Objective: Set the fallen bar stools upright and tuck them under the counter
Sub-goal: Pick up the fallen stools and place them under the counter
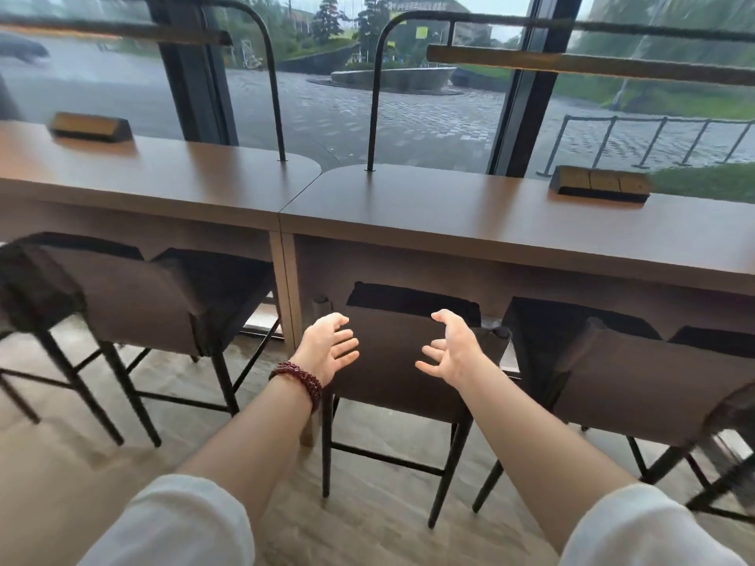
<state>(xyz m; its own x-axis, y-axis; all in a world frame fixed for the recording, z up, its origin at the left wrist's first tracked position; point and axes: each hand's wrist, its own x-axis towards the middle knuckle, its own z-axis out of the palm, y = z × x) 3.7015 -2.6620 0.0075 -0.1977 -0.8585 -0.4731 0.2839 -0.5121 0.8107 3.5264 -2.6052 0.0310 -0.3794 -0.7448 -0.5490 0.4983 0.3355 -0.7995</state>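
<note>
A brown bar stool (392,361) with black legs stands upright in front of me, its far edge under the wooden counter (449,222). My left hand (331,347), with a dark red bead bracelet on the wrist, hovers at the stool's left side with relaxed, spread fingers. At the right side hovers my right hand (449,349), fingers loosely curved and holding nothing. The palms face each other. I cannot tell whether either hand touches the seat. Another upright stool (135,304) stands to the left and one (637,386) to the right, both partly under the counter.
A second counter section (143,177) joins on the left. Black curved lamp posts (278,96) rise from both tops, and a socket box (599,185) sits on each. A large window lies behind. A further stool (24,288) stands at the far left on the light floor.
</note>
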